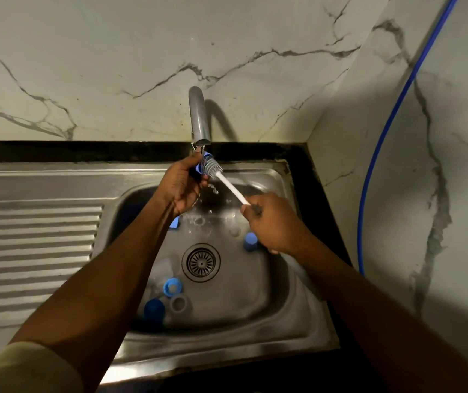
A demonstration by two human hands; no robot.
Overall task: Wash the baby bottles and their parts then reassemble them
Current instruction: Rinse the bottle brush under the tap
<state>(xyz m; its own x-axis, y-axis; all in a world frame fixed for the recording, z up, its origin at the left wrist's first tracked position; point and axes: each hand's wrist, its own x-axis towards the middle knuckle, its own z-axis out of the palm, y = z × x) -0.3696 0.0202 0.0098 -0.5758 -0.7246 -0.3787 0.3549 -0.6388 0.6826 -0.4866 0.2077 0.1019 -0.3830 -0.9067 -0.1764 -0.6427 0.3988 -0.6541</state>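
Head view: parts (172, 286) lie in sink (255, 302)
Left hand (181, 188): grips blue piece (200, 167) under tap (198, 117)
Right hand (269, 222): grips brush (228, 185) handle, bristles against it

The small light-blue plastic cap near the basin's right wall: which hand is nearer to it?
Right. The right hand, gripping a white-handled brush, hovers beside the small light-blue plastic cap; the left hand, holding a blue part, is farther, under the steel tap.

One head-worn view — looking steeply down from close above the sink (298, 316), facing the marble wall (113, 66).
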